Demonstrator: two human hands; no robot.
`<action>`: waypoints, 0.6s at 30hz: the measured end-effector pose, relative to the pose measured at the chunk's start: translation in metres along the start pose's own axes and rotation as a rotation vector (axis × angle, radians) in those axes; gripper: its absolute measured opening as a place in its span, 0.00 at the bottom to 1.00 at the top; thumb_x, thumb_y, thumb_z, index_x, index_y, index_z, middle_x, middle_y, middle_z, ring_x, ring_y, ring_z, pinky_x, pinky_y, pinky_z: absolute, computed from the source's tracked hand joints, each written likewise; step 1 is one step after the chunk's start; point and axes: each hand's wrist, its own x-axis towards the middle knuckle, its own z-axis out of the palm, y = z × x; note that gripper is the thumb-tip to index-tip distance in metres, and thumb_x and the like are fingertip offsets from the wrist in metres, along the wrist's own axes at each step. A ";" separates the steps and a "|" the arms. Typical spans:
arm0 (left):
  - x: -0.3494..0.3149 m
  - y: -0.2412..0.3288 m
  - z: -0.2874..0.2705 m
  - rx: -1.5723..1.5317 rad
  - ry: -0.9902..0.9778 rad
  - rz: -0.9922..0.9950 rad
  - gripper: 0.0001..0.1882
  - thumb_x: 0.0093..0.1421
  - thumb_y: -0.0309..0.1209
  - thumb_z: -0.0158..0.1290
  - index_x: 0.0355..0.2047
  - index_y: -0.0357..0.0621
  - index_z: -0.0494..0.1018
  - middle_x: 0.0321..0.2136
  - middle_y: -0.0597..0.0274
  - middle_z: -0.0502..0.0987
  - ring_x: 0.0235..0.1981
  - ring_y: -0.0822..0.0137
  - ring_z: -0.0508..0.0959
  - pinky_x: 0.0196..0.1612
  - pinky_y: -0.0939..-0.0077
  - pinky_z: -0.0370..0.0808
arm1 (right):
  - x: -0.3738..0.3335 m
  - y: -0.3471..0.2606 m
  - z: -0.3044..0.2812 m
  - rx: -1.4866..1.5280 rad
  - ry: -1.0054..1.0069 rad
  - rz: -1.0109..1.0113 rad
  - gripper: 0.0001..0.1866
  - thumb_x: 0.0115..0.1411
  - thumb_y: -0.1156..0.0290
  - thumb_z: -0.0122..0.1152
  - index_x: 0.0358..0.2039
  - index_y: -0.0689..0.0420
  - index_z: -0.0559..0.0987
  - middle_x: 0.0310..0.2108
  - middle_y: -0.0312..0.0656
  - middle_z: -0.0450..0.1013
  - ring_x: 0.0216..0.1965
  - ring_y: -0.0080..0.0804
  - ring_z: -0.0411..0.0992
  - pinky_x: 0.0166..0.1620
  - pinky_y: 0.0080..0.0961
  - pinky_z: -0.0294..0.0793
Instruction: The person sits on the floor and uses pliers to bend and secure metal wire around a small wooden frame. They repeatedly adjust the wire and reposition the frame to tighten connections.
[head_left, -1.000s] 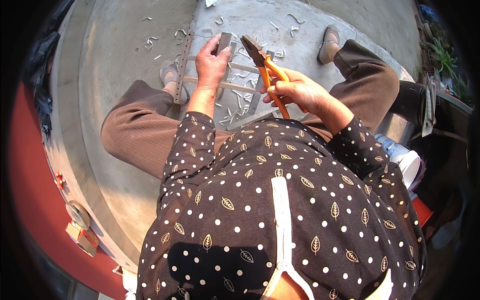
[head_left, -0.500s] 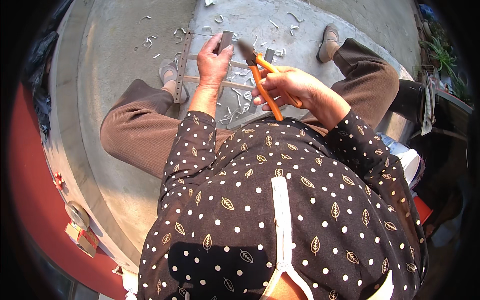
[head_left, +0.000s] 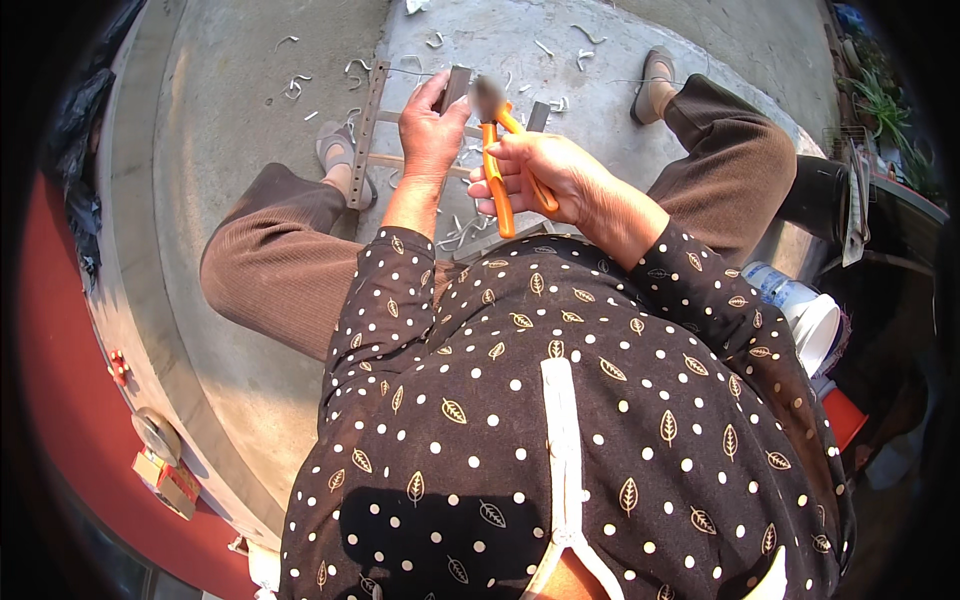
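My left hand [head_left: 432, 130] is closed around a dark grey-brown bar [head_left: 458, 84] of a low frame, thumb on its right side. Just to the right of it, my right hand [head_left: 540, 172] grips a pair of pliers [head_left: 497, 190] with orange handles. The handles stand apart, and the dark jaws are blurred close to the left fingertips, so I cannot tell what they touch. The frame has a perforated side rail [head_left: 367, 135] and a light wooden crosspiece [head_left: 392, 160]. A thin wire runs from the rail toward my left hand.
White curled scraps [head_left: 294, 87] lie scattered on the concrete floor [head_left: 240, 120]. My feet rest on either side of the frame. To the right stand a white bucket [head_left: 815, 330], a red container [head_left: 843, 418] and green plants [head_left: 880, 105]. A red box [head_left: 165, 482] lies at the lower left.
My right hand and the pliers have moved left, bringing the jaws close to the left fingertips. The handles have swung more upright. My left hand stays on the bar, shifted very slightly.
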 end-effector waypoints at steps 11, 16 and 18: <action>0.002 0.010 -0.001 0.018 -0.006 0.019 0.22 0.50 0.27 0.61 0.47 0.38 0.74 0.37 0.58 0.78 0.38 0.68 0.78 0.43 0.75 0.74 | 0.015 0.013 -0.016 -0.134 -0.006 -0.124 0.12 0.61 0.73 0.49 0.43 0.65 0.68 0.31 0.47 0.73 0.28 0.32 0.75 0.29 0.27 0.79; 0.006 0.007 -0.002 -0.008 -0.011 -0.012 0.23 0.50 0.26 0.60 0.48 0.36 0.74 0.38 0.59 0.78 0.38 0.70 0.78 0.42 0.76 0.75 | 0.039 0.023 -0.043 0.018 -0.255 -0.135 0.14 0.61 0.73 0.49 0.46 0.65 0.68 0.32 0.47 0.73 0.28 0.32 0.75 0.30 0.26 0.78; 0.008 0.003 -0.004 -0.041 -0.011 -0.029 0.23 0.50 0.26 0.60 0.48 0.36 0.74 0.38 0.60 0.78 0.38 0.71 0.78 0.42 0.77 0.75 | 0.050 0.026 -0.050 0.112 -0.388 -0.109 0.16 0.61 0.72 0.50 0.48 0.65 0.67 0.32 0.47 0.73 0.28 0.32 0.74 0.30 0.27 0.77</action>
